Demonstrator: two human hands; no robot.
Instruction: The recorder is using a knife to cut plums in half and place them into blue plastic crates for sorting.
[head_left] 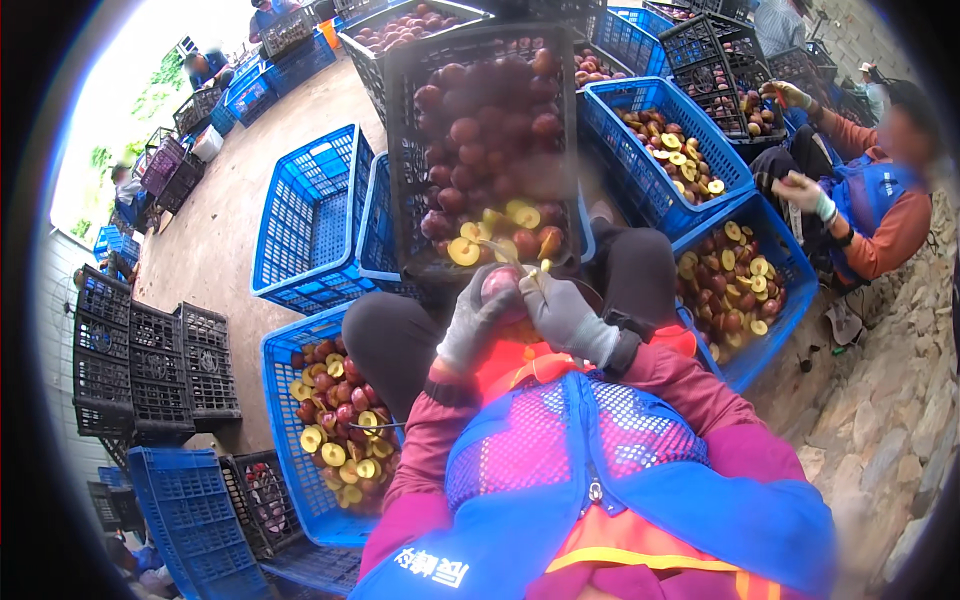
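My left hand (474, 320), in a grey glove, is closed around a dark red plum (503, 288) held over my lap. My right hand (568, 318), also gloved in grey, presses against the same fruit from the right; a thin pale tool or blade shows at its fingertips, too small to make out. Directly beyond my hands stands a black crate (400, 130) piled with whole red plums and some yellow-fleshed halves at its near end. A blue crate (275, 400) at my left knee holds halved and whole plums.
A blue crate (790, 285) of cut plums sits at my right knee, another blue crate (640, 100) beyond it. A seated person (870, 200) in orange sleeves works at the right. An empty blue crate (310, 220) and stacked black crates (150, 370) stand left. Rough stone ground lies at the right.
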